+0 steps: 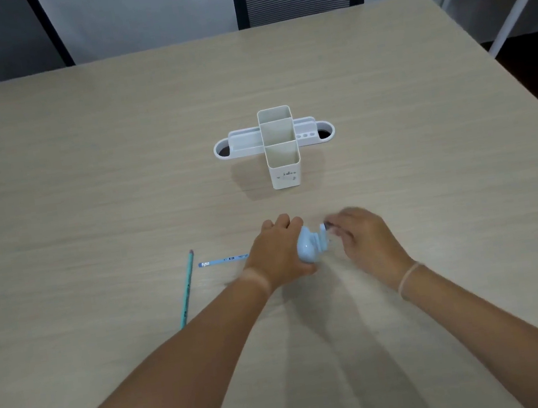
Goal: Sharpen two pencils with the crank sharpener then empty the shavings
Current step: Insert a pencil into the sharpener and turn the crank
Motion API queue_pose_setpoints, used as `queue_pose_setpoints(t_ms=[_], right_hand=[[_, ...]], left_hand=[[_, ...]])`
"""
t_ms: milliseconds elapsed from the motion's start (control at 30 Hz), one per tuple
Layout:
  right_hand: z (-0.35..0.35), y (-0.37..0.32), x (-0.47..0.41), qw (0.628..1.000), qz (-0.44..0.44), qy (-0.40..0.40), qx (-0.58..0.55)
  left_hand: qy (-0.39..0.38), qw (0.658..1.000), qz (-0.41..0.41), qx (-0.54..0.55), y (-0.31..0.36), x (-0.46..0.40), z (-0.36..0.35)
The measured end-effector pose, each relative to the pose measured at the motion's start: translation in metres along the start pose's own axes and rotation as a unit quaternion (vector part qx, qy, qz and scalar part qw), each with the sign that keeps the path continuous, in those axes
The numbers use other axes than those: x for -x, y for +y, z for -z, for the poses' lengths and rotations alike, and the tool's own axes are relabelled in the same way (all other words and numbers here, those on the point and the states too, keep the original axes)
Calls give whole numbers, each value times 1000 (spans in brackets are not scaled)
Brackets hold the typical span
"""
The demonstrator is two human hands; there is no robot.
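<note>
Pale wooden table [82, 161]: your left hand [278, 254] grips the crank sharpener [310, 250], one pencil [223, 260] inserted; your right hand [366, 238] pinches its blurred crank. Second pencil [187, 288] waits; shavings unemptied.

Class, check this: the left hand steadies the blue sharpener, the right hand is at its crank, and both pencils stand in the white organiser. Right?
Not quite. The head view shows the white organiser holding no pencils; both pencils lie on the table, left of the left hand. That hand does steady the blue sharpener, with the right hand at its crank.
</note>
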State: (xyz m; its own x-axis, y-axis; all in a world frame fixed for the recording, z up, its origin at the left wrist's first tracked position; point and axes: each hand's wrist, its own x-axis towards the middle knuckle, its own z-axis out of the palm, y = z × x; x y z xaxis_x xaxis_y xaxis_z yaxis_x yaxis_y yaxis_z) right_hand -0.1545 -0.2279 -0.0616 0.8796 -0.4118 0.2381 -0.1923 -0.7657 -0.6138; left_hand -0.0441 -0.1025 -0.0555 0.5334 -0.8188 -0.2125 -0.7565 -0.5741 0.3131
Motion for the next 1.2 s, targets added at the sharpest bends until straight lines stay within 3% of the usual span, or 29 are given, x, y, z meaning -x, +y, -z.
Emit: queue_pose_setpoints(t_ms=[167,333,467,600,700,867,967,1100,1200], right_hand=[[-35,24,-16,986,-104,-123,49],[-13,3,52,996,-5,-92,-13],[1,-1,4,1000,3,8,-14],[-27,23,-24,991,-96,-92,12],[-38,23,16,989,-83,-121,30],[-1,-6,47,999,20,-36,-31],[-1,1,0,1000,-7,4,-16],[-34,27,-20,990,-96,-100,4],[-38,25,28,989,-74,-125,15]], left_hand=[[0,1000,0,7,1,1,2],[-6,1000,-6,2,0,1,3],[-2,1000,-10,-3,0,3,1],[-5,1000,-8,-3,3,2,3],[-14,1000,-10,-4,2,5,5],[-12,1000,-13,-7,3,5,5],[-11,1000,-14,-4,2,5,4],[-9,1000,-6,-4,4,4,5],[-14,1000,-7,-8,4,6,7]])
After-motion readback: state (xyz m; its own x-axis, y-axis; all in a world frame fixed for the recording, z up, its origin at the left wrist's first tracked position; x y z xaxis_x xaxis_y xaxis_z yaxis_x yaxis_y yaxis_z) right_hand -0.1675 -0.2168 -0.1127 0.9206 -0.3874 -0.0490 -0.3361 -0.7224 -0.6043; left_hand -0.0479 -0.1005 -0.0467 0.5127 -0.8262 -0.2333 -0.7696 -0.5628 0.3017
